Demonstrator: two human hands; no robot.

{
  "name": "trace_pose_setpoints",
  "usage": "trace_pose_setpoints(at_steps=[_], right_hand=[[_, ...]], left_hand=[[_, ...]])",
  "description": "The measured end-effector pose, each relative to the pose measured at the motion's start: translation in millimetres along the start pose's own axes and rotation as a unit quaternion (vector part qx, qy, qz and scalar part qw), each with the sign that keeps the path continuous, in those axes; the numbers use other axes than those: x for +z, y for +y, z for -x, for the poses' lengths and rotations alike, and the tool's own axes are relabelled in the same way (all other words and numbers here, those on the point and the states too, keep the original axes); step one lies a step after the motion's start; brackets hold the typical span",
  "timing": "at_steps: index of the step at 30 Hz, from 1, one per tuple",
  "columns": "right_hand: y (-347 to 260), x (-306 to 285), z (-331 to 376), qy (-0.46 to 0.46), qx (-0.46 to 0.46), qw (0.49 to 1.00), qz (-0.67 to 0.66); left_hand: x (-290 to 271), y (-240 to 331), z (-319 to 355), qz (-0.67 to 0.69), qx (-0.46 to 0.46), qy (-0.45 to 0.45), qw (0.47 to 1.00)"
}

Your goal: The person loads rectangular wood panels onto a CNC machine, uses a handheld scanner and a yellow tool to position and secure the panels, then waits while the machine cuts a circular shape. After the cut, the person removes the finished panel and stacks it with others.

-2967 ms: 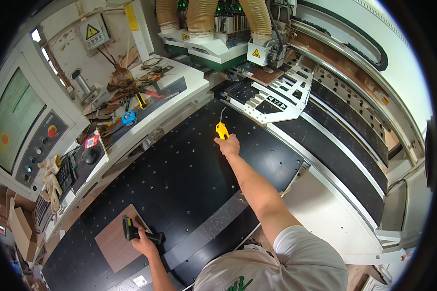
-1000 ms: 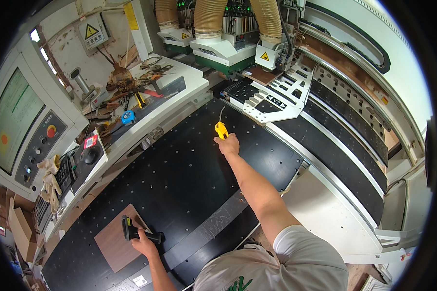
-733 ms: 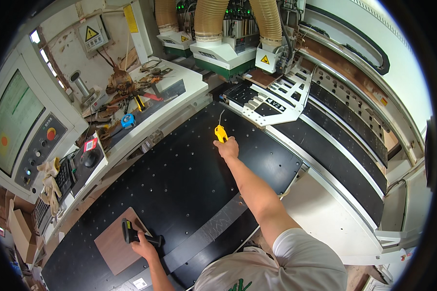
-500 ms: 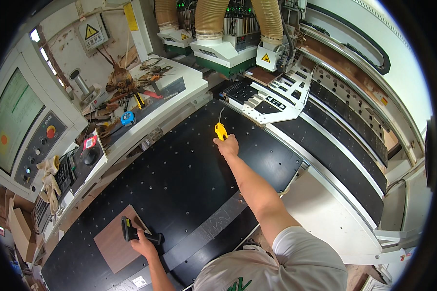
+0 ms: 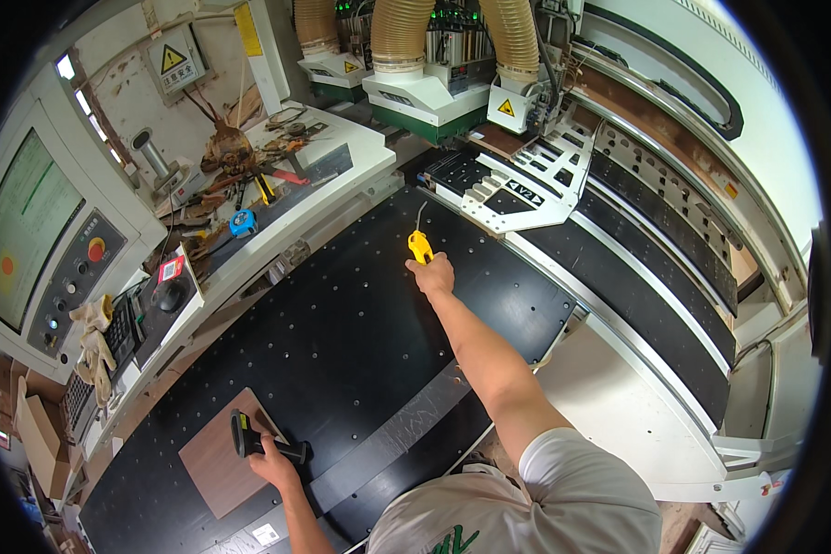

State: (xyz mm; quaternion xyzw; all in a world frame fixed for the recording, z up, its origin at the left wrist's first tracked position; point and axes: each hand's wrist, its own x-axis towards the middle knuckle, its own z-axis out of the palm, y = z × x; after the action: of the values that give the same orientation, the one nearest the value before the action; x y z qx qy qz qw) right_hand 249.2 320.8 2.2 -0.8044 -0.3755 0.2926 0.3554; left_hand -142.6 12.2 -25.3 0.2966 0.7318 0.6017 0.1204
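R hand (image 5: 433, 274) fingers closed round yellow air gun (image 5: 420, 247), over black table (image 5: 323, 360); L hand (image 5: 273, 463) grips scanner (image 5: 242, 437) above brown board (image 5: 210, 462). Step: prob. aiming gun; next move needs steady R aim.

Black worktable (image 5: 342, 323) in the middle. Right hand (image 5: 432, 275) grips yellow air blow gun (image 5: 420, 246) over the table's far part, nozzle pointing away. Left hand (image 5: 273, 462) holds black handheld scanner (image 5: 241, 435) over wood-grain panel (image 5: 210, 462), near-left on table. Left of table: control console (image 5: 76, 282), gloves (image 5: 94, 337), blue tape measure (image 5: 243, 222). Beyond table: machine heads (image 5: 425, 100), ribbed hoses (image 5: 402, 37).
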Motion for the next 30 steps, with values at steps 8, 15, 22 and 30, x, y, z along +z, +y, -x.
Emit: trace_pose_setpoints(at_steps=[8, 15, 22, 30], right_hand=[[-1.9, -2.4, 2.6, -0.001, -0.002, 1.0, 0.01], [-2.2, -2.3, 2.9, 0.001, -0.004, 1.0, 0.014], [-3.2, -3.4, 4.8, 0.004, -0.004, 1.0, 0.017], [-2.2, -2.1, 3.7, 0.006, -0.007, 1.0, 0.012]], left_hand=[[0.3, 1.2, -0.9, 0.007, 0.003, -0.004, 1.0], [1.0, 6.9, 2.1, 0.009, 0.0, 0.002, 1.0], [-0.3, 3.2, -0.3, 0.011, -0.01, -0.01, 1.0], [-0.5, 8.6, 2.5, 0.019, -0.019, -0.015, 1.0]])
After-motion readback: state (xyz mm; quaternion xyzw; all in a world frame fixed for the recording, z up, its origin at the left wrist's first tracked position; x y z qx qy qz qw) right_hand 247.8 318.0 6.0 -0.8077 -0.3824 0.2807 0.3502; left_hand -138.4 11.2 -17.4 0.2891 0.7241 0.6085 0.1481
